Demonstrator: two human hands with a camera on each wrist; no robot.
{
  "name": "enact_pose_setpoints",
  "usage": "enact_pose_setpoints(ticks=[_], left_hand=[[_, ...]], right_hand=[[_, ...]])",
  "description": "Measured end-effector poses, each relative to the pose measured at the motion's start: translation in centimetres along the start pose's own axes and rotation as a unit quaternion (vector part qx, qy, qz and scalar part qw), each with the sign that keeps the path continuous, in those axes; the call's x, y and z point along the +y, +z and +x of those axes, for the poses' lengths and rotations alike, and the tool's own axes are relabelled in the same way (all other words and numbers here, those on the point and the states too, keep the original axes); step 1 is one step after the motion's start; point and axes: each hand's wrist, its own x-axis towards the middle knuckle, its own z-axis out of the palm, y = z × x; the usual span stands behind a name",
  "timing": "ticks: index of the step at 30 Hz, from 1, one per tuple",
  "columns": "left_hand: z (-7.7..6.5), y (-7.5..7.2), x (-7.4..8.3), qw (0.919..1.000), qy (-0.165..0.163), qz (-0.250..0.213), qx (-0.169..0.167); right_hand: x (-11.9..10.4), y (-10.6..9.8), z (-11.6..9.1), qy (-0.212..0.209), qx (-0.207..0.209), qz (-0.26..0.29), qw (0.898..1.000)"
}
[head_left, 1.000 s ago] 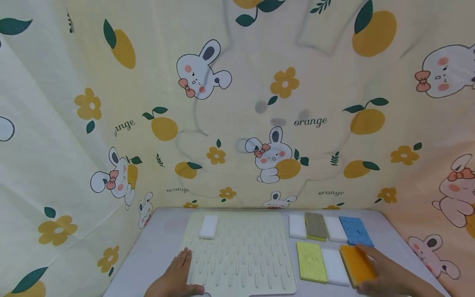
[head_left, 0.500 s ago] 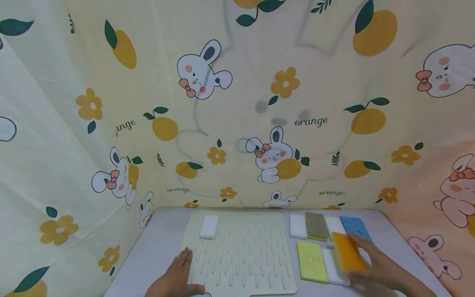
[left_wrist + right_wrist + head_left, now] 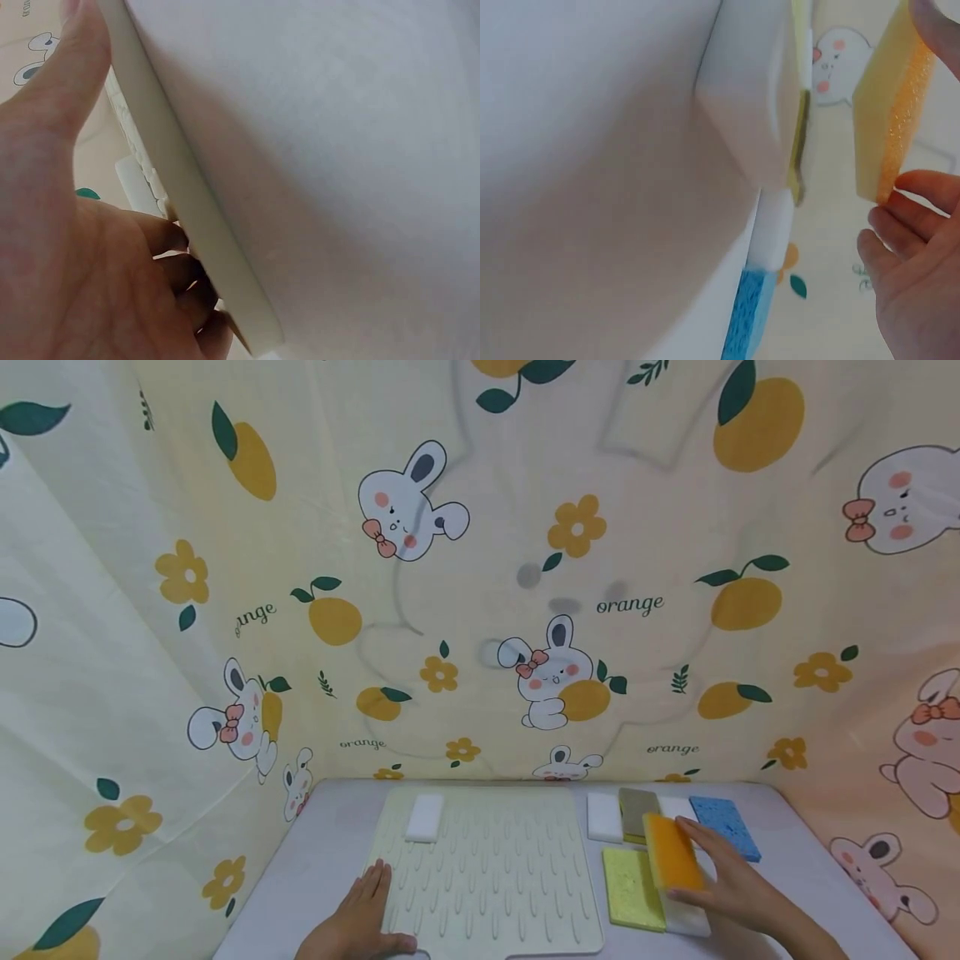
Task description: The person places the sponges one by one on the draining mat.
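Note:
My right hand (image 3: 731,881) pinches an orange-and-yellow sponge (image 3: 677,856) by its ends, thumb on one and fingers on the other. In the right wrist view the sponge (image 3: 892,105) is held up off the table, its pale yellow layer facing away from the palm. Below it lie a yellow-green sponge (image 3: 632,893) and a white sponge (image 3: 686,918), both partly covered in the head view. A cream ribbed board (image 3: 487,877) carries another white sponge (image 3: 425,818) near its far left corner. My left hand (image 3: 356,914) rests along the board's left edge, thumb at the near edge.
Behind the raised sponge stands a back row: a white sponge (image 3: 603,817), a grey-topped yellow sponge (image 3: 637,806), a partly hidden white one and a blue sponge (image 3: 726,827). A patterned curtain (image 3: 465,610) borders the table (image 3: 292,877) at the back and sides.
My right hand has lifted the orange-and-yellow sponge from the right end of the front row and carried it left, over the white and yellow-green sponges. The left hand stays put.

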Motion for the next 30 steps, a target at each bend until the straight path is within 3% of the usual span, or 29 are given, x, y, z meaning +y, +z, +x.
enact_pose_setpoints(ticks=[5, 30], left_hand=[[-0.2, -0.1, 0.2, 1.0, 0.0, -0.003, -0.001], [-0.9, -0.9, 1.3, 0.9999, -0.009, 0.008, 0.002]], right_hand=[[-0.9, 0.8, 0.7, -0.018, 0.012, 0.001, 1.0], [-6.5, 4.9, 4.2, -0.001, 0.0, 0.041, 0.999]])
